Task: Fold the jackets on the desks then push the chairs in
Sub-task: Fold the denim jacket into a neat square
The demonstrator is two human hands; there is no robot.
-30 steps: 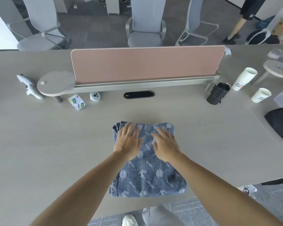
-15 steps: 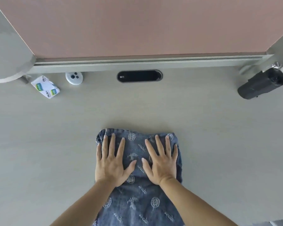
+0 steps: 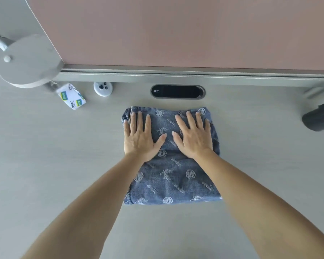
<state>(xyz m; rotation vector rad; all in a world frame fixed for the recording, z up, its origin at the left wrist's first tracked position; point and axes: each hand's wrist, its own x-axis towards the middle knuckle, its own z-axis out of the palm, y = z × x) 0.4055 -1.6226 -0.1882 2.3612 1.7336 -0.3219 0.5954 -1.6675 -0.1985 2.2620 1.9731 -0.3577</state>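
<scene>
Pressed flat on the far half of the folded denim jacket, on the desk just short of the cable port: left hand and right hand side by side, fingers straight and slightly spread, probably to flatten the fold.

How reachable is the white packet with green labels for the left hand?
Probably yes: the left hand rests flat on the jacket, gripping nothing, with only bare desk between it and the packet.

pink divider | round shelf | printed box | white disc | cable slot | black cylinder far right
</scene>
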